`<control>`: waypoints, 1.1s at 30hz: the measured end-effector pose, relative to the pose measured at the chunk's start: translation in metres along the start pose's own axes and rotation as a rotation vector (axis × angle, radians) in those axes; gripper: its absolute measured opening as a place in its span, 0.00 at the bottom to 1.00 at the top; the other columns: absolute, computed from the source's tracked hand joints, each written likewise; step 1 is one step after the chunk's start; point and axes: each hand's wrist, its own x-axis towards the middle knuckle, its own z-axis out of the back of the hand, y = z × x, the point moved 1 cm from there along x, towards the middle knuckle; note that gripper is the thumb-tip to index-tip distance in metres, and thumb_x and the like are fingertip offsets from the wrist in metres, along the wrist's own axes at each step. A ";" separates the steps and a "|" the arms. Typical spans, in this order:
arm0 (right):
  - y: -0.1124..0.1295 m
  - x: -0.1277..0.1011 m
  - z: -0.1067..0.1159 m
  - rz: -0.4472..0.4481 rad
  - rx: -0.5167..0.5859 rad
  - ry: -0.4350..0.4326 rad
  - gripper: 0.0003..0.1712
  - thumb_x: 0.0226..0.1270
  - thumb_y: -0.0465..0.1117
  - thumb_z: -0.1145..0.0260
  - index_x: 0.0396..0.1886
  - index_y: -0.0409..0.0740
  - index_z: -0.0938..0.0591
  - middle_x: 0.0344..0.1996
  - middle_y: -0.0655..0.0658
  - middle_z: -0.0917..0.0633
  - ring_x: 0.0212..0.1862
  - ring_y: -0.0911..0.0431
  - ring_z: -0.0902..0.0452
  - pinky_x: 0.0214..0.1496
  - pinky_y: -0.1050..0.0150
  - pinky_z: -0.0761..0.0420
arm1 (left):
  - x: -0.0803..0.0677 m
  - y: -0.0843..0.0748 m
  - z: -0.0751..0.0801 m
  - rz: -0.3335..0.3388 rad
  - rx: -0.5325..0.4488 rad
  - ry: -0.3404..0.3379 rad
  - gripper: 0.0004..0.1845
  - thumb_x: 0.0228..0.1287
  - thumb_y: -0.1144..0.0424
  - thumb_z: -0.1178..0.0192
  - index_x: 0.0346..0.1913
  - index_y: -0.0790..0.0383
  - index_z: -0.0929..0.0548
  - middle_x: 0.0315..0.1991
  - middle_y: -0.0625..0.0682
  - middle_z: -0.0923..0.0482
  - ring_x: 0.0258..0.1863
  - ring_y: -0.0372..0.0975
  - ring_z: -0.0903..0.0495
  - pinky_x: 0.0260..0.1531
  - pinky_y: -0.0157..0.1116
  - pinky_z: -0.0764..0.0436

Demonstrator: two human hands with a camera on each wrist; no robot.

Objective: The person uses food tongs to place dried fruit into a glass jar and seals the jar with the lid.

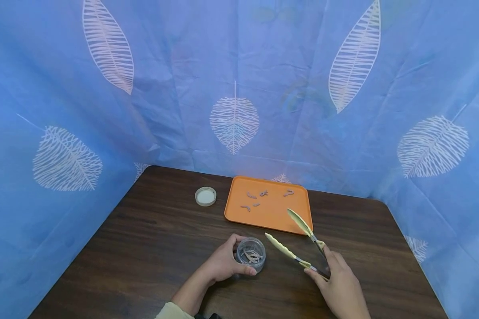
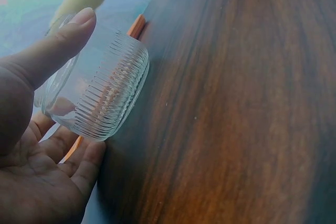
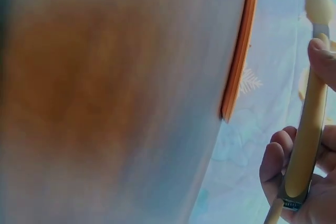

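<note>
Ribbed glass jar [image 1: 251, 255] in left hand [image 1: 221, 265].

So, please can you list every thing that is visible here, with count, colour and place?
glass jar: 1, clear, on the table near the front, some pale pieces inside
tongs: 1, pale yellow, arms apart, above the table right of the jar
tray: 1, orange, behind the jar
small pieces: 5, pinkish, on the tray
lid: 1, white, left of the tray
table: 1, dark brown wood
curtain: blue with white leaves, behind
left hand: holds the jar
right hand: holds the tongs
</note>
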 end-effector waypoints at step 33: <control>-0.040 0.136 -0.015 -0.040 -0.234 0.188 0.55 0.77 0.62 0.31 0.74 0.14 0.35 0.50 0.20 0.22 0.34 0.43 0.21 0.34 0.48 0.17 | 0.002 0.003 -0.003 0.011 -0.018 -0.010 0.43 0.49 0.61 0.11 0.67 0.47 0.24 0.63 0.50 0.17 0.66 0.48 0.21 0.69 0.59 0.25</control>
